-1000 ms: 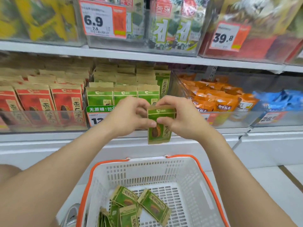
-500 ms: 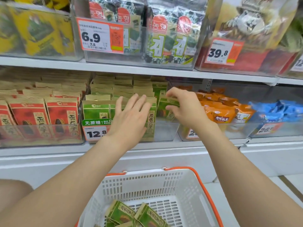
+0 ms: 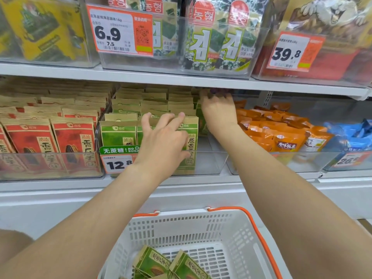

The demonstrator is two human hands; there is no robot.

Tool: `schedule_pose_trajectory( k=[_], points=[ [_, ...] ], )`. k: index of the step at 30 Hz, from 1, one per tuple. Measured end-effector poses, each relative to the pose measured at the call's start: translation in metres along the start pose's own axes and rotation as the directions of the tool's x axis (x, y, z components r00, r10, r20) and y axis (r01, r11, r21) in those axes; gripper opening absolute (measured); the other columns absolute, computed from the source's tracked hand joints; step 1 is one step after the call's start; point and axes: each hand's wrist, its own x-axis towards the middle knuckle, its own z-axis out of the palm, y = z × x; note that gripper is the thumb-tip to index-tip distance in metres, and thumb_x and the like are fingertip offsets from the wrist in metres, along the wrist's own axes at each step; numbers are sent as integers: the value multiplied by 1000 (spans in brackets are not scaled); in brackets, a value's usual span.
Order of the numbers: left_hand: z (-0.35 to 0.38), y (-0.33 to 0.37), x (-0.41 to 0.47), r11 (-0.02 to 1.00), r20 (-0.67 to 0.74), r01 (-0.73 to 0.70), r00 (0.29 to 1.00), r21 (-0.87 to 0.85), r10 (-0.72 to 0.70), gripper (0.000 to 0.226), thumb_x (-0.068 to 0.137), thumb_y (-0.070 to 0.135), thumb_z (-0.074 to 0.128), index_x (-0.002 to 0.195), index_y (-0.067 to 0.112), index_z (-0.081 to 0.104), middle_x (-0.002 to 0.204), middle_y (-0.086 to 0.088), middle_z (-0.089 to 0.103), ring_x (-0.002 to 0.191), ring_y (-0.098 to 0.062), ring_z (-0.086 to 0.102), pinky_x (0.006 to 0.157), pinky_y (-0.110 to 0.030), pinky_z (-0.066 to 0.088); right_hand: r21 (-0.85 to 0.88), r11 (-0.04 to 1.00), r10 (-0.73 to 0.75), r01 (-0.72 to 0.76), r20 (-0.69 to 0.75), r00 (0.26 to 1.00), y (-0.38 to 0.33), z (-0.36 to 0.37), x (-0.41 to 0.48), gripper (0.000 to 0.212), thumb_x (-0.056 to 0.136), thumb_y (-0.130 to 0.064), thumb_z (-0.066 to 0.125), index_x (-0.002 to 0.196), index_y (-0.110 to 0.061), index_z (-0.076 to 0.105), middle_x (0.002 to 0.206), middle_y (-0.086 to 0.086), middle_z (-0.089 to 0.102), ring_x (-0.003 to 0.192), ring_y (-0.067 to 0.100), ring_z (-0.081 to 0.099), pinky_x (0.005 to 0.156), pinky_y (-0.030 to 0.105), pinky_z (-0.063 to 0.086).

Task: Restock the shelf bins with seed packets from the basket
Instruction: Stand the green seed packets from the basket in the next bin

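Observation:
Green seed packets (image 3: 117, 135) stand in rows in a clear shelf bin (image 3: 207, 164) on the middle shelf. My left hand (image 3: 163, 141) rests with straight, spread fingers on the tops of the front row. At the right side of that bin, my right hand (image 3: 219, 113) reaches deep under the shelf above. It holds one green packet (image 3: 202, 121), of which only an edge shows below the palm. Its fingertips are blurred at the back. Below me, the white basket with an orange rim (image 3: 259, 236) holds several more green packets (image 3: 153, 262).
A bin of red packets (image 3: 72, 141) stands left of the green bin. Bins of orange bags (image 3: 281, 137) and blue bags (image 3: 350, 133) stand to the right. The upper shelf edge (image 3: 181, 79) hangs low over the bins. A 12.8 price tag (image 3: 117, 164) covers the green bin's front.
My right hand carried the green packet from in front of the shelf deep into the bin's right side. My left hand let go of it and moved onto the front row.

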Motion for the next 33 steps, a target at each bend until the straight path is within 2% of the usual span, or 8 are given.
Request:
schedule_pose_trajectory(
  k=[2,7,15,21,24,27,31,33],
  points=[
    [1,-2,0,1000,-11,-10,1000,-3,10,24,84,53,79,86,30,73,168,0,37,151,-25,31,117,-65,11,-33,999,4,-7,-75,997,-2,8,3,70,56,-4,83,124,-6,64,88,15,73,82,39,71,84,44,55],
    [1,-4,-2,1000,-2,-25,1000,8,25,27,82,55,81,82,29,73,168,0,36,151,-24,31,117,-66,14,-63,993,-98,97,-11,995,-4,10,3,16,73,-5,77,88,-10,77,108,18,67,99,42,65,88,48,52],
    [-1,-1,-4,1000,8,-29,1000,9,29,27,81,55,82,82,30,71,169,-2,34,152,-26,30,115,-64,15,-30,942,-317,335,259,913,6,6,-11,24,98,-7,61,121,-10,69,137,14,55,110,35,66,81,39,43],
    [-6,1,-10,998,77,-46,996,41,43,22,88,47,77,99,30,68,176,-5,13,162,-27,6,120,-67,9,-176,911,-258,372,460,850,5,18,-18,61,106,-35,43,164,-27,25,168,8,28,154,38,29,124,63,9],
    [-4,2,-18,996,77,-77,994,48,73,23,89,33,76,106,26,63,176,-10,4,162,-30,-6,123,-69,8,-73,942,-282,329,364,888,7,12,-25,54,99,-26,53,152,-21,47,152,12,52,147,35,39,125,60,15],
    [-1,5,-25,992,8,-117,993,55,117,33,82,17,77,111,20,62,170,-17,22,159,-37,11,120,-67,21,69,967,-253,245,158,955,15,-2,-42,27,90,-18,63,116,-14,69,121,13,69,120,35,57,108,50,40],
    [-2,8,-33,978,-167,-204,964,47,209,16,82,18,71,93,18,60,104,-6,58,102,-33,52,83,-46,41,195,915,-292,352,-279,915,23,-7,-72,13,81,-11,53,73,-11,64,71,10,65,67,31,58,63,38,40],
    [-1,8,-41,975,-20,-221,975,-11,220,12,91,30,62,89,21,55,82,0,59,83,-31,59,71,-41,44,262,839,-355,476,-399,846,20,-6,-95,15,76,-10,50,62,-14,53,55,6,53,47,28,50,50,30,31]
  ],
)
